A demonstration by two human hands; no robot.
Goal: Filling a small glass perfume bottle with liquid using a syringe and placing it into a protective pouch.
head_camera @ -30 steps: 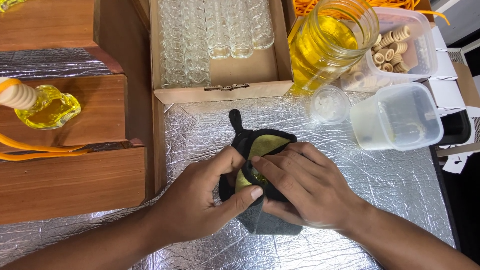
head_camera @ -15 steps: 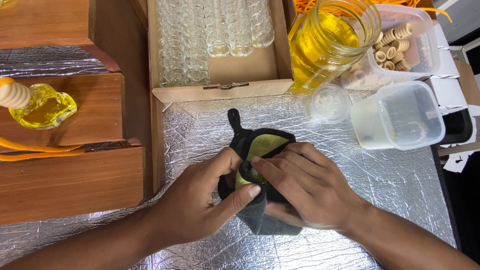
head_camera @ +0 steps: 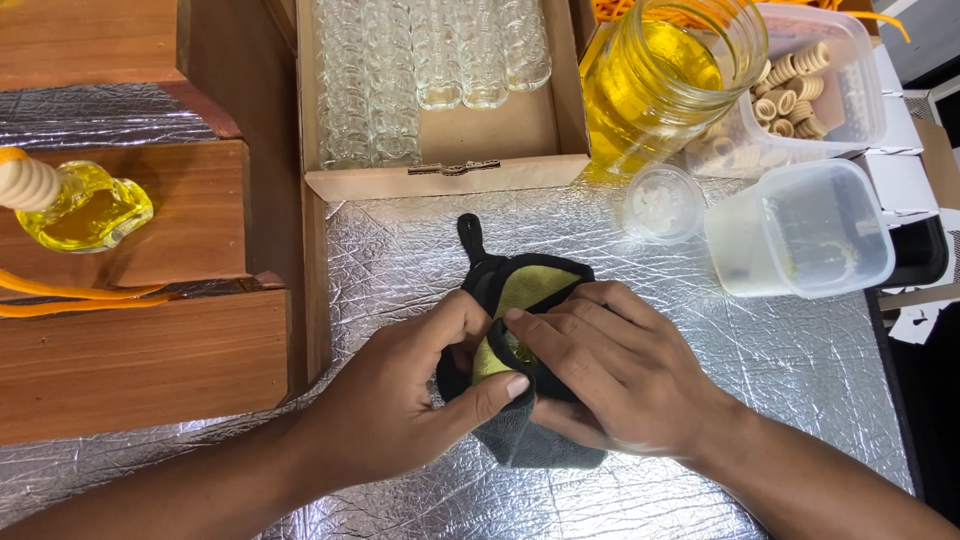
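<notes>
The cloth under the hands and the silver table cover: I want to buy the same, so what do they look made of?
The cloth looks like soft microfibre or terry, dark grey outside, yellow inside, matte and fuzzy with a hanging loop. The table cover looks like metallised foil sheet, shiny silver with a crinkled, quilted texture, possibly insulation.

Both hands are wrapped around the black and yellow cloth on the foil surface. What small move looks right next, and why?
Probably a small turn of the cloth between the left hand and right hand. Both hands fold it around something small and glassy with yellow inside, only partly visible, so rubbing a fresh side seems likely.
</notes>
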